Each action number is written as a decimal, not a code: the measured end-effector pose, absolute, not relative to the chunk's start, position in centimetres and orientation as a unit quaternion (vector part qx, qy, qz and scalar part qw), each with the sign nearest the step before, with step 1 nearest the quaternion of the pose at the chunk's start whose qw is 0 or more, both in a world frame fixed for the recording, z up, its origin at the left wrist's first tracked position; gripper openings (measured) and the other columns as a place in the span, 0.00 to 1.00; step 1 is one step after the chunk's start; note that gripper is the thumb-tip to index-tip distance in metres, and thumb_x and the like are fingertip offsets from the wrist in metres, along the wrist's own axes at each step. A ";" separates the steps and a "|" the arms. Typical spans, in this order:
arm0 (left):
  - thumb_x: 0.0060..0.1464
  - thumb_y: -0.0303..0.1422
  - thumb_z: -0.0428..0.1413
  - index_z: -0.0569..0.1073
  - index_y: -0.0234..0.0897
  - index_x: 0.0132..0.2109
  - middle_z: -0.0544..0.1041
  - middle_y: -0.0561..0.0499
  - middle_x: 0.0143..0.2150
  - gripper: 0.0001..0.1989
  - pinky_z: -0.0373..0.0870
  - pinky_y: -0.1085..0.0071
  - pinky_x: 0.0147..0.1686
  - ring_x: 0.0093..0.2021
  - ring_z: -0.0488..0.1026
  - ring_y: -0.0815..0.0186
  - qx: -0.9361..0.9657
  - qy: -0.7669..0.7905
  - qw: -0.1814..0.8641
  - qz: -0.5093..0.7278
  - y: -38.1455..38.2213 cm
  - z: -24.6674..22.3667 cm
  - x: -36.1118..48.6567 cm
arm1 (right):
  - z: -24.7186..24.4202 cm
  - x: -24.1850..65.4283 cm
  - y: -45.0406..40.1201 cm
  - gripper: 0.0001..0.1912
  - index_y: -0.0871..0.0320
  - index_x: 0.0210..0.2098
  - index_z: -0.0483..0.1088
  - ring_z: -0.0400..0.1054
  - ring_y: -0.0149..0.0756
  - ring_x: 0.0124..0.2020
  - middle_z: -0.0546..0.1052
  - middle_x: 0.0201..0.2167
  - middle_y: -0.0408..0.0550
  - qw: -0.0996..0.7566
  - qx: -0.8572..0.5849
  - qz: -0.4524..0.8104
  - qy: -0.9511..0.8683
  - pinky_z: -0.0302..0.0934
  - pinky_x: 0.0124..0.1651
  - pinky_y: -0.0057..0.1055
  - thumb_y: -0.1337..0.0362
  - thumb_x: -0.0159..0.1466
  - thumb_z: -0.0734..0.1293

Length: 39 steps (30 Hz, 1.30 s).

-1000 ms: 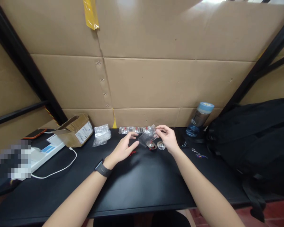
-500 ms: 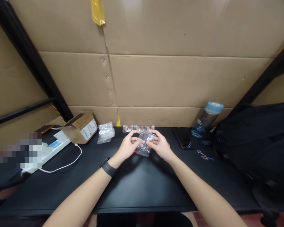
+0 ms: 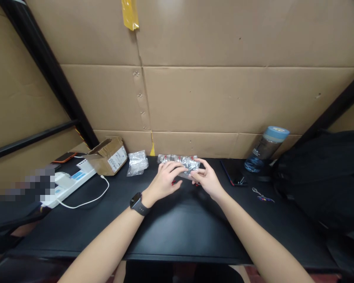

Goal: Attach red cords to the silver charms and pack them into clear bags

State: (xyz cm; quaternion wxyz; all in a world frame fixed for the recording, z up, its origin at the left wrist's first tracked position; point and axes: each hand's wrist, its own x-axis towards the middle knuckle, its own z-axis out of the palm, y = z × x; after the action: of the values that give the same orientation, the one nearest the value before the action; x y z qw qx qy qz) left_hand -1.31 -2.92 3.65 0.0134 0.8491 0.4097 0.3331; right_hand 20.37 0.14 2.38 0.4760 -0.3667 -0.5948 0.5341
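My right hand (image 3: pixel 208 180) pinches a clear plastic bag (image 3: pixel 191 166) between thumb and fingers, just above the black table. What lies inside the bag I cannot make out. To its left, my left hand (image 3: pixel 167 179) has its fingers stretched out and the thumb apart, fingertips at the bag's left edge. Whether they touch it is unclear. A dark watch (image 3: pixel 138 203) is on the left wrist. Behind the hands, a row of clear packets (image 3: pixel 165 158) with red spots lies along the cardboard wall. Small red bits (image 3: pixel 173 182) show beneath the hands, mostly hidden.
Crumpled clear plastic bags (image 3: pixel 137 162) lie left of the packets, beside an opened cardboard box (image 3: pixel 109 157). Further left is a white power strip (image 3: pixel 67 186) with a cable. On the right are a phone (image 3: pixel 233 173), a water bottle (image 3: pixel 264 151), a small charm (image 3: pixel 264 198) and a black backpack (image 3: pixel 318 188).
My left hand has loosened from the bag and its fingers have spread. The right hand keeps the bag, which is now turned and slightly further back. The view has shifted a little.
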 end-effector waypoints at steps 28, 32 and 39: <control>0.52 0.24 0.49 0.78 0.40 0.50 0.80 0.46 0.53 0.21 0.65 0.58 0.59 0.56 0.74 0.54 0.769 0.571 -0.005 0.286 1.3 3.7 -11.9 | 1.3 23.0 2.2 0.17 0.54 0.49 0.74 0.75 0.47 0.44 0.82 0.41 0.52 0.211 -0.513 0.062 -0.830 0.53 0.54 0.44 0.61 0.59 0.70; 0.61 0.32 0.52 0.78 0.41 0.48 0.82 0.48 0.48 0.12 0.70 0.62 0.55 0.51 0.77 0.58 0.812 0.461 0.097 0.345 -0.3 3.6 -5.6 | 2.0 22.1 1.4 0.19 0.53 0.49 0.72 0.77 0.43 0.40 0.82 0.38 0.49 0.376 -0.462 0.189 -0.781 0.63 0.50 0.41 0.58 0.58 0.72; 0.61 0.37 0.59 0.77 0.40 0.46 0.83 0.49 0.45 0.08 0.70 0.65 0.52 0.46 0.79 0.61 0.776 0.431 0.160 0.432 -2.4 2.6 -0.2 | 1.5 19.5 -0.6 0.28 0.54 0.50 0.67 0.79 0.39 0.39 0.80 0.44 0.51 0.479 -0.352 0.484 -0.642 0.72 0.47 0.37 0.55 0.55 0.77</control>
State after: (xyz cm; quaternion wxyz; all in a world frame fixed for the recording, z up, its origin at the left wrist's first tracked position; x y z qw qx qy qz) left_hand -0.18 -2.36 2.62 0.1602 0.7762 0.4305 0.4318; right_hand 19.47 -0.55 1.50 0.4787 -0.3524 -0.6421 0.4841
